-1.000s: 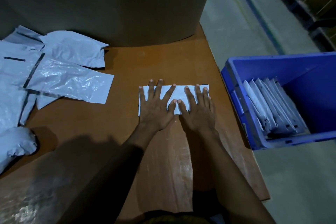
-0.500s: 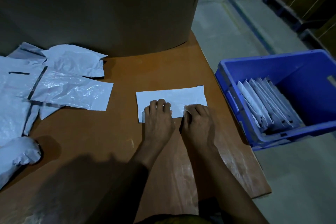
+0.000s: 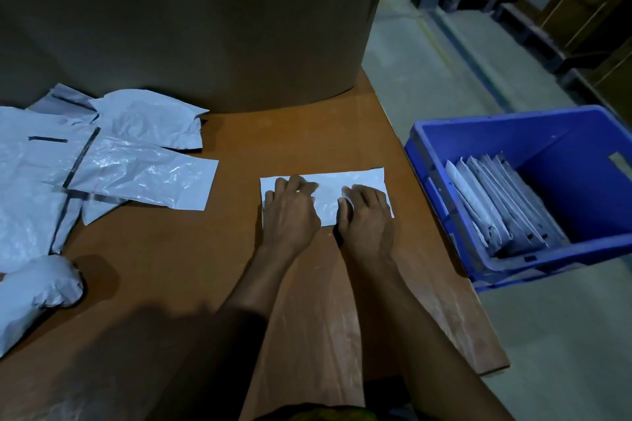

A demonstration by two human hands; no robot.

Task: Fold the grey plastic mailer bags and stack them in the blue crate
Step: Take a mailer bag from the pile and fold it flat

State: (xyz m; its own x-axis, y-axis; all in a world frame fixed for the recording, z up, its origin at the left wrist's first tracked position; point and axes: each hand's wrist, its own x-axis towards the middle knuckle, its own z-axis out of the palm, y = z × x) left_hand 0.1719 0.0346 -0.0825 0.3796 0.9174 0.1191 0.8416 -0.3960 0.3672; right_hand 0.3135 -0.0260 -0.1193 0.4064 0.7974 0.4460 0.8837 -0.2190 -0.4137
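1. A huge brown cardboard drum (image 3: 191,20) stands at the far side of the table.
2. The brown wooden table (image 3: 307,133) fills the left and middle of the scene.
3. A blue plastic crate (image 3: 581,133) sits on the floor, just beside the table's right edge.
4. A loose pile of unfolded grey plastic mailer bags (image 3: 136,174) lies on the table's left.
5. A row of folded grey mailer bags (image 3: 496,202) stands on edge against the crate's near-left wall.
6. One folded grey mailer bag (image 3: 328,198) lies flat on the table, near its right edge.
7. The left hand (image 3: 290,212) rests on that bag's left part with its fingers bent; I cannot tell whether it pinches a layer.
8. The right hand (image 3: 367,215) rests on the bag's right part, also with bent fingers; its grip is equally unclear.
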